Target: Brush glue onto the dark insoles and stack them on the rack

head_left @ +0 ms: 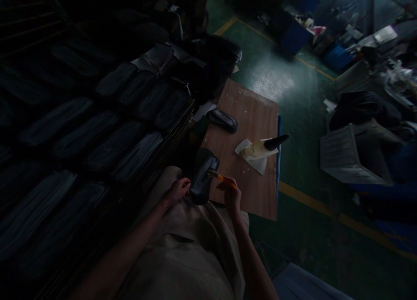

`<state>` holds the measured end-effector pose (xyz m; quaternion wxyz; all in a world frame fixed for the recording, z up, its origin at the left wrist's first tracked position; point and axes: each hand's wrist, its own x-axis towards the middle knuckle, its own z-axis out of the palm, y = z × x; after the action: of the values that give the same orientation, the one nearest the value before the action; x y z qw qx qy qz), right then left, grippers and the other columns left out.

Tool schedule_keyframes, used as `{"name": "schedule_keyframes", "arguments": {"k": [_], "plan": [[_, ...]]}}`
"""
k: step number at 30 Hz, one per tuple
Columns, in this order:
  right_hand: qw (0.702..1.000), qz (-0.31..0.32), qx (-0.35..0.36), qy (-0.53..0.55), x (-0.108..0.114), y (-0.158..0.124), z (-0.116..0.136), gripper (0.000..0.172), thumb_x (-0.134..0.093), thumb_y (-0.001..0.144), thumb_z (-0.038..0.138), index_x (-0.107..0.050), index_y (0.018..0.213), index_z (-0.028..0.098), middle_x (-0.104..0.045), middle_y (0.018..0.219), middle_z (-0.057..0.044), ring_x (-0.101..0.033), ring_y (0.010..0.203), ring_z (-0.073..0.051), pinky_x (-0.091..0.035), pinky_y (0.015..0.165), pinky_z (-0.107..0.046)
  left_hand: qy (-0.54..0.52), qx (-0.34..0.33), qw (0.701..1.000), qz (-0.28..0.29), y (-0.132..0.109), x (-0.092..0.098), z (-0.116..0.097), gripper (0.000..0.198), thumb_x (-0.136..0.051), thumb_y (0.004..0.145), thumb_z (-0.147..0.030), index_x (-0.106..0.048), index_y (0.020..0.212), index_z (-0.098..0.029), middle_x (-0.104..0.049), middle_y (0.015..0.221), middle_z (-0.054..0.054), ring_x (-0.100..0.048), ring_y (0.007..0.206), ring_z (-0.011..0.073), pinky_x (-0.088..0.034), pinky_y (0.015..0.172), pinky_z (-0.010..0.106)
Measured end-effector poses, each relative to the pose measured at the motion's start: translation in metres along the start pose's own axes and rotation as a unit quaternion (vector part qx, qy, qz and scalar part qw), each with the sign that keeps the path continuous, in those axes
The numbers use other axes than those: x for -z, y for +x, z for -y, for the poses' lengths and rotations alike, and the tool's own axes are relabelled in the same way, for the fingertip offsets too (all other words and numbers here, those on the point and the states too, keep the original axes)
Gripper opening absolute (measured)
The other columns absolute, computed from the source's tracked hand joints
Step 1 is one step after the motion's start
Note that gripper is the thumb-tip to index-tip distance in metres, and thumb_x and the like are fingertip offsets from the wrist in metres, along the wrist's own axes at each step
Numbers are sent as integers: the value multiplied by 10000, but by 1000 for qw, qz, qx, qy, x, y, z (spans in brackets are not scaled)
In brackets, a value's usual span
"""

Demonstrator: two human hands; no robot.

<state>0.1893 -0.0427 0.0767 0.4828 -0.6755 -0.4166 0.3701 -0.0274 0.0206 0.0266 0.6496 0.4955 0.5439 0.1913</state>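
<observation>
A dark shoe sole lies over my lap at the near edge of a wooden board, with pale wet-looking streaks along its middle. My left hand is closed at the sole's left edge, fingertips pinching it. In my right hand is a brush with an orange handle, its tip at the right side of the sole. Farther up the board rests another sole with whitish smears. To its right, a cream-coloured container with a black tapered end sits on a piece of white paper.
Many streaked dark soles lie in rows on a stack of trays at my left. Dark bundles stand behind the board. On the green floor at right are a white crate and blue bins with scrap.
</observation>
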Motion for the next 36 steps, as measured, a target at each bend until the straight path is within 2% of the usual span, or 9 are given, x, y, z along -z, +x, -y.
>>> {"name": "schedule_keyframes", "arguments": {"k": [3,6,10,14,18,21,26,31,36], "plan": [[998,-9,43,-47,-3,20,0,266,-444,894,323,-615,1058,203,-676,789,-25,-673,713,-162,-545,658,-282,0,6,1000,-8,0,0,1,196,-538,742,-365,-557,795,-177,-546,519,-50,-524,438,115,-395,430,208],[993,-3,54,-101,-8,24,-1,269,-433,896,290,-611,1082,215,-686,843,-30,-678,770,-162,-528,687,-270,-3,15,1000,-14,0,-1,3,193,-544,739,-365,-553,789,-179,-550,521,-49,-527,437,116,-396,424,207],[980,66,46,-183,-9,1,-4,262,-436,913,300,-615,1087,221,-687,786,-20,-670,716,-164,-500,657,-251,-7,22,1000,-18,1,-2,6,203,-556,737,-374,-558,799,-181,-550,525,-47,-542,447,126,-395,419,209],[969,115,64,-207,5,-27,4,263,-425,925,274,-609,1105,220,-705,867,-41,-675,748,-172,-488,650,-247,9,12,1000,-16,1,-3,8,177,-531,747,-345,-566,790,-177,-538,523,-49,-521,428,120,-395,416,215],[974,78,80,-196,24,-30,19,255,-444,927,275,-600,1117,210,-707,872,-50,-677,764,-169,-496,664,-248,9,15,1000,-21,0,-3,7,168,-537,740,-334,-566,789,-176,-540,530,-47,-511,430,114,-386,415,210],[977,47,82,-191,28,-21,23,256,-447,932,283,-590,1129,203,-710,877,-51,-681,777,-162,-502,685,-248,-2,19,1000,-24,0,-2,7,167,-542,739,-341,-554,790,-182,-531,520,-52,-502,422,111,-377,409,206],[984,24,83,-155,11,-4,16,256,-454,931,305,-595,1127,217,-707,853,-35,-681,769,-160,-511,689,-252,5,20,999,-34,-2,-1,4,165,-553,726,-339,-547,782,-184,-532,516,-54,-501,420,104,-371,412,197],[986,55,73,-138,-15,9,7,267,-440,929,316,-613,1111,222,-700,863,-36,-668,773,-165,-505,715,-259,6,28,999,-35,-3,0,1,171,-551,726,-346,-546,779,-183,-536,510,-51,-506,417,110,-369,409,202],[972,137,75,-175,-23,-19,6,258,-450,915,265,-621,1102,220,-701,875,-39,-664,774,-173,-483,685,-248,-10,34,999,-39,-3,-2,4,183,-566,732,-355,-553,789,-182,-539,510,-53,-519,417,112,-369,415,203]]}}
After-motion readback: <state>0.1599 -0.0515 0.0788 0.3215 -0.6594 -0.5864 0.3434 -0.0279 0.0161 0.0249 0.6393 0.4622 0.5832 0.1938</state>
